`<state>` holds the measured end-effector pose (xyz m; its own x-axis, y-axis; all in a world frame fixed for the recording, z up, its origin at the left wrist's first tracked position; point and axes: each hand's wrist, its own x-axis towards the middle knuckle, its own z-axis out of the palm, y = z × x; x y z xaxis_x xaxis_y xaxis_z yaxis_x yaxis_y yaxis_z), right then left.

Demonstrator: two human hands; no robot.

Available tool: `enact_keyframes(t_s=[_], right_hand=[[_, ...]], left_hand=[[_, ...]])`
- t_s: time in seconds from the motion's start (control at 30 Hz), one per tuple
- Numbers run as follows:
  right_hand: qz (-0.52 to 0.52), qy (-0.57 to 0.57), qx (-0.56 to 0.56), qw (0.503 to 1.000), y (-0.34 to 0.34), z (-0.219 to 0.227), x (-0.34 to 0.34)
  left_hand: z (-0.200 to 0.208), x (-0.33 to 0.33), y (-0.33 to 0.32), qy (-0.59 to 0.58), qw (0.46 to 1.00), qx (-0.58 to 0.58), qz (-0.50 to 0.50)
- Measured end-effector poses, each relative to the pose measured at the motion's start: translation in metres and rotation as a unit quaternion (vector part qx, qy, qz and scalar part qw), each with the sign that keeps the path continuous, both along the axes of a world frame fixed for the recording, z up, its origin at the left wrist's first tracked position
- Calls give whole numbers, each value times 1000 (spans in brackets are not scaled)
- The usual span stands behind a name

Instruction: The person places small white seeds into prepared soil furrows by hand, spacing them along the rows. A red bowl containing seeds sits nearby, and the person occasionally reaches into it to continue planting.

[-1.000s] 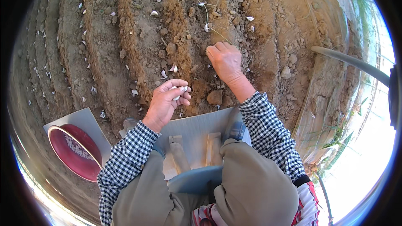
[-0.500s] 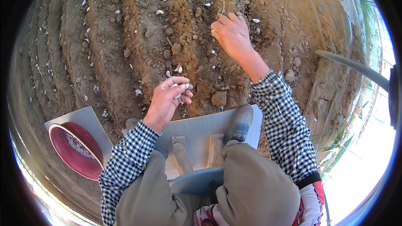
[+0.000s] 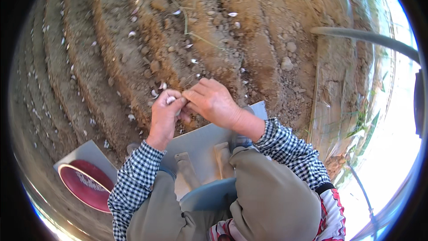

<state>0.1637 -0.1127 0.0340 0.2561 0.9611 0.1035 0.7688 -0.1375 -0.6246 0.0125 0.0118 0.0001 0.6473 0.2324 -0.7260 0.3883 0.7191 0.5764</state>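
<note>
In my left hand (image 3: 164, 118) white garlic cloves (image 3: 170, 100) are held, partly covered by the curled fingers. My right hand (image 3: 213, 103) meets it just above the board, its fingertips pinched together at the left fingers. Whatever lies in that pinch is hidden. Beside the left hand, a few more garlic cloves (image 3: 162, 85) rest in a soil furrow. Other cloves (image 3: 232, 14) sit spaced along the furrows ahead.
A red basin (image 3: 73, 176) holding pale cloves stands on a grey board at the lower left. Under my feet is a grey board (image 3: 203, 135). A grey hose (image 3: 352, 32) curves in from the right, near clear plastic sheeting. Ridged soil with clods spreads ahead.
My right hand has come back from the far soil to my left hand and now touches it. The view has turned, so the furrows appear shifted leftward.
</note>
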Motion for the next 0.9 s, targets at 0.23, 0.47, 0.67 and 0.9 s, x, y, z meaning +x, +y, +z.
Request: enact_keyframes(t_s=[0.23, 0.47, 0.67, 0.9], right_hand=[[-18, -38, -66, 997, -59, 0, 11], [-148, 1, -82, 986, -107, -26, 64], [-135, 24, -82, 987, -107, -29, 57], [-55, -128, -145, 979, -59, -59, 36]], left_hand=[[15, 20, -39, -26, 991, -84, -99], [3, 28, -29, -43, 992, -103, -57], [55, 4, 20, 53, 988, -41, -138], [146, -32, 55, 200, 940, -13, -275]])
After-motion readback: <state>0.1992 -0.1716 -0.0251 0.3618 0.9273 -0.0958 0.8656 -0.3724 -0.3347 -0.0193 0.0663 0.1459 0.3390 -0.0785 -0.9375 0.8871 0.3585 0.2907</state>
